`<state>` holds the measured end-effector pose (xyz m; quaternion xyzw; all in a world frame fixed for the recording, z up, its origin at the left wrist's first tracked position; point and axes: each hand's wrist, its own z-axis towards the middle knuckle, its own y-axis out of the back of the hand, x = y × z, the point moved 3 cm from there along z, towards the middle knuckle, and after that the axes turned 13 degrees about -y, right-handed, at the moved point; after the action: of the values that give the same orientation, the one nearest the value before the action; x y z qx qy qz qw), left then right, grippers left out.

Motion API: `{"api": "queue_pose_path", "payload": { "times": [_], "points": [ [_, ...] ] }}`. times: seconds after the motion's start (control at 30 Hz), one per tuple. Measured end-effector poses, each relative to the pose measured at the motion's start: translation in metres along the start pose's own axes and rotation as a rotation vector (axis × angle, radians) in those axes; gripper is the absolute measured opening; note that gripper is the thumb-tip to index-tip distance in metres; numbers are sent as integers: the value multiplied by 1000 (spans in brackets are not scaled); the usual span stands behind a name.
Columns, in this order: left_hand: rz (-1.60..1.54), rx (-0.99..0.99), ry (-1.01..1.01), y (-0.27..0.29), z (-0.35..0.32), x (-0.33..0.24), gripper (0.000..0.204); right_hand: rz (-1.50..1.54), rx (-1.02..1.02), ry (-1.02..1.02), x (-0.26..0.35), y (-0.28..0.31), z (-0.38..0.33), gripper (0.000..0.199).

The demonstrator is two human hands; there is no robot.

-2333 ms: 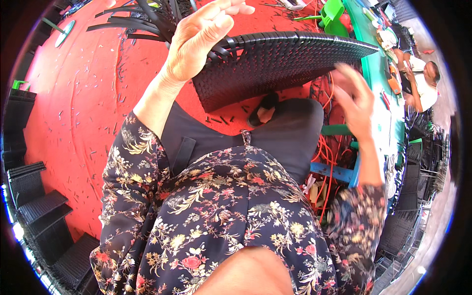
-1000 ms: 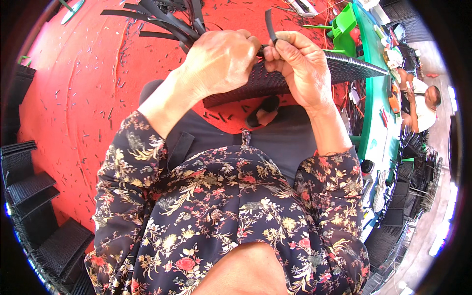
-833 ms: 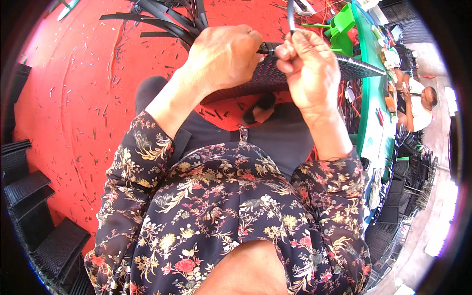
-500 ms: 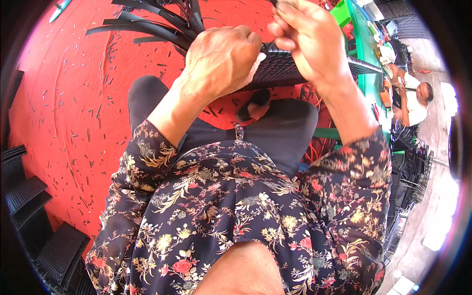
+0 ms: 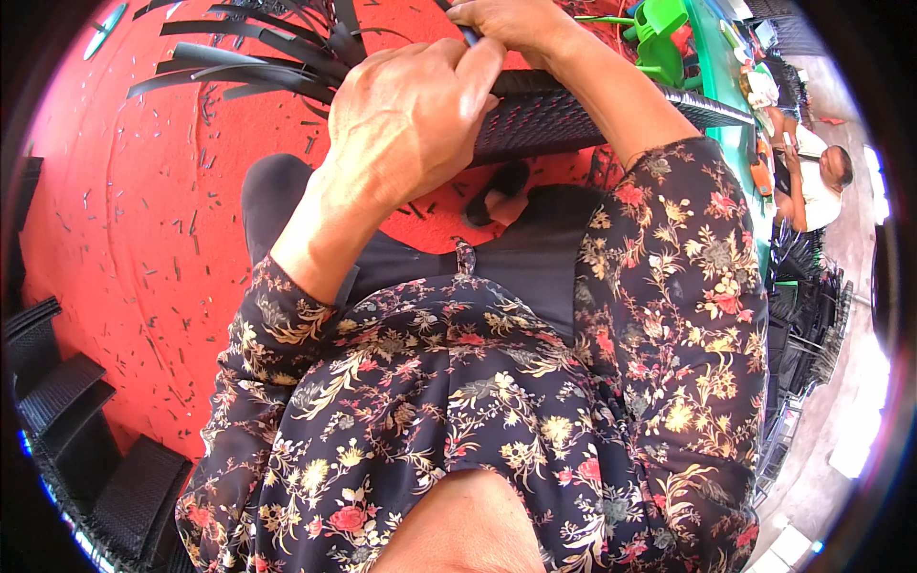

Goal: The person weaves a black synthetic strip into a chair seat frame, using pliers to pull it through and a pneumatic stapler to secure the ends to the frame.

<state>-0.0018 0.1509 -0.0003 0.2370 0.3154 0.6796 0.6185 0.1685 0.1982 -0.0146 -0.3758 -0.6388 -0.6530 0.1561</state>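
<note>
A black woven panel [image 5: 535, 122], perhaps the side of a basket, stands across my knees at the top of the view. My left hand [image 5: 406, 124] is closed at its left end, fingers curled and partly hidden. Just beyond it, my right hand [image 5: 511, 21] pinches a dark strip [image 5: 469, 34], close to the left hand's knuckles; its fingertips are partly cut off by the frame. Loose black flat strips [image 5: 253, 53] fan out to the left from the panel's end.
Strip offcuts litter the red floor [image 5: 143, 239]. Black woven pieces [image 5: 143, 477] are stacked at lower left. On the right are a green table [image 5: 712, 72], a green plastic object [image 5: 659, 43] and a seated person [image 5: 817, 181]. A foot [image 5: 497, 205] shows below the panel.
My right hand has moved left and away from me, from above the panel to beside my left hand. The left hand has shifted slightly left, and the loose strips have moved left with it.
</note>
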Motion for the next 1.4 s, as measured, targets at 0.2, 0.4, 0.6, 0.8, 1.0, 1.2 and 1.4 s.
{"api": "queue_pose_path", "payload": {
  "times": [0.2, 0.4, 0.6, 0.8, 1.0, 1.2, 1.4],
  "points": [
    [-5, 35, -70, 1, -5, 4, 26, -188, 103, -108, 13, -7, -2, 17],
    [-56, 6, -110, 1, -1, 5, 23, 178, 662, 133, 6, 9, -13, 52],
    [-98, 47, -82, 11, 4, 8, 31, -282, 378, 367, 25, 18, -22, 23],
    [-106, 84, -70, 18, 7, 8, 45, -77, 309, 294, 27, 22, -19, 21],
    [-117, 73, -94, 19, 8, 6, 50, 309, 559, -166, 11, 14, -15, 22],
    [-122, 91, -102, 21, 9, 5, 52, 453, 670, -267, -3, 10, -8, 18],
    [-114, 101, -95, 20, 9, 5, 53, 439, 726, -243, -11, 7, -1, 18]
  ]
}}
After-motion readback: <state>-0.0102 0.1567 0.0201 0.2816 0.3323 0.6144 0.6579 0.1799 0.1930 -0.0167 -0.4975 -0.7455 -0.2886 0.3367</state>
